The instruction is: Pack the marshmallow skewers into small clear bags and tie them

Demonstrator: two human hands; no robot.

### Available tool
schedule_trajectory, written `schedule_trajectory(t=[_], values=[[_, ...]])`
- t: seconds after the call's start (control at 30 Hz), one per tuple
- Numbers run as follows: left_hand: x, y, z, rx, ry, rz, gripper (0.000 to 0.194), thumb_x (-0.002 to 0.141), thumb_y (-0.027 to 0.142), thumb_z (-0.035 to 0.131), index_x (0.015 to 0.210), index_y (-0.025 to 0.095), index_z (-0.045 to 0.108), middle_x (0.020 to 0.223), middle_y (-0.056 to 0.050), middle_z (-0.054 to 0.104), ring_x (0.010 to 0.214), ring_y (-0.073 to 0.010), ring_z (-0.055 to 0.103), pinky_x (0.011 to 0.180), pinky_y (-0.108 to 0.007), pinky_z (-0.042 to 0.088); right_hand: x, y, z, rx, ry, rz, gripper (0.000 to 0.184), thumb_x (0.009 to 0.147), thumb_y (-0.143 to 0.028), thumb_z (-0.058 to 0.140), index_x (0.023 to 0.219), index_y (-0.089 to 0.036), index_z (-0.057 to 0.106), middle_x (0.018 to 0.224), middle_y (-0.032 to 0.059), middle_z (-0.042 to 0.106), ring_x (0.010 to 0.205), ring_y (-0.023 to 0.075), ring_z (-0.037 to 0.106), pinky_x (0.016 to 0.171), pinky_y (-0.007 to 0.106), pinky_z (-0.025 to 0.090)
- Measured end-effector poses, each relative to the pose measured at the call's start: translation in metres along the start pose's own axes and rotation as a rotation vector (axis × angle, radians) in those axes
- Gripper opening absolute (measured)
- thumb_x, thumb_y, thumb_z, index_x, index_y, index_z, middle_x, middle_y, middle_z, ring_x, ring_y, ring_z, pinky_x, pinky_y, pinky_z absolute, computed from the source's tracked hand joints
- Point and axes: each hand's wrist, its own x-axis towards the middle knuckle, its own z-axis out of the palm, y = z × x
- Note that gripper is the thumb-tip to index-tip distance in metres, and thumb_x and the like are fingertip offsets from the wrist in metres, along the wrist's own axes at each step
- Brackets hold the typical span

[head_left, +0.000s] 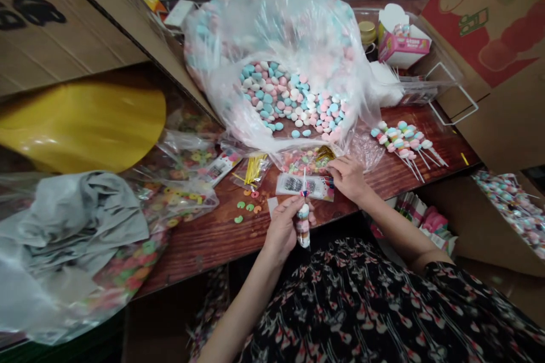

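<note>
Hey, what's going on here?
A person is working at a wooden table. Their left hand grips a candy stick in a clear sleeve, and their right hand rests on a bag of ring-shaped candies. A big clear bag of pastel candies sits behind, and more candy sticks lie to the right.

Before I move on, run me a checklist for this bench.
Bagged marshmallow pop gripped in left hand: ok.
Bag neck closed: cannot tell, the hand hides it.
Gold twist ties within reach: ok, in their clear packet.
Right hand free: not ok, resting on a clear bag of candy rings.
Loose candy rings gathered up: not ok, lying on the wooden table.
</note>
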Motion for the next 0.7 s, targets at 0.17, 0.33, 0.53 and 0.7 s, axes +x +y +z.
schedule_trajectory(t=[0.17, 0.33, 0.53, 0.7], values=[[0.007, 0.010, 0.006, -0.009, -0.009, 0.003, 0.031, 0.064, 0.031, 0.082, 0.079, 0.011, 0.065, 0.066, -0.003, 0.067, 0.051, -0.0127, 0.062, 0.040, -0.019, 0.045, 0.010, 0.009, -0.004, 0.174, 0.221, -0.067, 0.022, 0.089, -0.012, 0.051, 0.087, -0.020, 0.071, 0.086, 0.0046, 0.074, 0.079, 0.0170, 0.065, 0.079, 0.032, 0.047], [0.024, 0.022, 0.019, -0.046, -0.043, 0.062, 0.031, 0.063, 0.028, 0.083, 0.084, 0.011, 0.067, 0.078, -0.006, 0.072, 0.061, -0.0155, 0.067, 0.044, -0.020, 0.046, 0.020, 0.009, -0.006, 0.453, 0.338, 0.054, 0.011, 0.087, -0.022, 0.062, 0.086, -0.020, 0.072, 0.081, 0.0025, 0.074, 0.074, 0.0149, 0.067, 0.072, 0.029, 0.052], [0.033, 0.023, 0.037, -0.130, -0.139, 0.094, 0.023, 0.064, 0.022, 0.081, 0.079, 0.012, 0.069, 0.073, -0.003, 0.070, 0.065, -0.0139, 0.065, 0.059, -0.025, 0.053, 0.004, -0.012, -0.011, 0.594, 0.336, -0.055, 0.013, 0.088, -0.021, 0.060, 0.091, -0.023, 0.072, 0.086, 0.0029, 0.075, 0.082, 0.0161, 0.068, 0.080, 0.034, 0.054], [0.025, 0.021, 0.037, -0.035, -0.183, 0.109, 0.022, 0.062, 0.027, 0.082, 0.068, 0.010, 0.069, 0.068, -0.006, 0.068, 0.062, -0.0144, 0.063, 0.057, -0.025, 0.053, -0.016, -0.021, -0.015, 0.868, 0.238, 0.113, 0.008, 0.085, -0.027, 0.065, 0.088, -0.022, 0.072, 0.086, 0.0041, 0.075, 0.084, 0.0172, 0.069, 0.082, 0.035, 0.055]])
